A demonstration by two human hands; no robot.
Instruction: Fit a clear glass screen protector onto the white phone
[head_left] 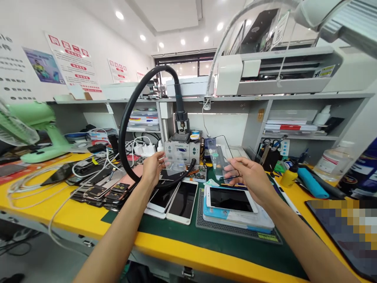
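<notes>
Clear panel in right fingers

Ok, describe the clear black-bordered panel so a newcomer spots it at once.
Find the yellow-edged workbench, then the right hand above it. That hand holds the clear rectangular panel, black-bordered and see-through, unlike the opaque white-framed smartphone below.

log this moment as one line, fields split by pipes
right hand: holding black-edged clear panel | left hand: raised beside clear plastic piece, grip unclear | white-framed smartphone: face up atop blue-and-white box
</notes>
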